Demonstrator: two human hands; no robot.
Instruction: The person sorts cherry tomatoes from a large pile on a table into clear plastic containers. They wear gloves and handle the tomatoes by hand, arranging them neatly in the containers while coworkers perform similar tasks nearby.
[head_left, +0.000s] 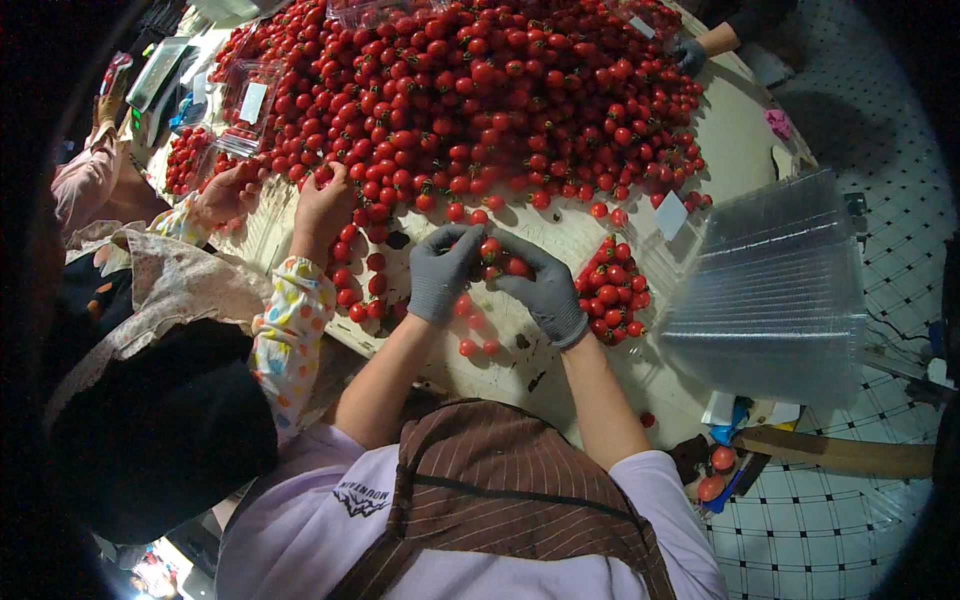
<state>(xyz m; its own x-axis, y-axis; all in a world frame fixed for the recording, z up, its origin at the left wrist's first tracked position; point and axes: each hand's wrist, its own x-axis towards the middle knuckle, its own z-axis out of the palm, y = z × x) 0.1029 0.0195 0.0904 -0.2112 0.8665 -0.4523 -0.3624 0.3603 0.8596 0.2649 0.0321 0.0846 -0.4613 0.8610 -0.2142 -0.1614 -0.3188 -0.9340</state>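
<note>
Both my hands wear grey gloves and meet over the front of a pale table (517, 367). My left hand (441, 274) has its fingers bent around cherry tomatoes, partly hidden by the glove. In the curled fingers of my right hand (546, 283) are several red cherry tomatoes (491, 251) with green calyxes. Beneath the hands, a few more tomatoes (476, 345) lie near the table's front. Close to my right wrist, a clear plastic container (651, 262) holds a cluster of tomatoes (613, 289). A large heap of cherry tomatoes (480, 97) spreads beyond my hands.
A stack of clear plastic containers (765, 300) stands at the right. On my left, a co-worker's hand (322, 199) is at the heap's edge. Another person's gloved hand (688, 56) touches its far right. A labelled clear container (251, 109) and a scale (157, 71) are at the left.
</note>
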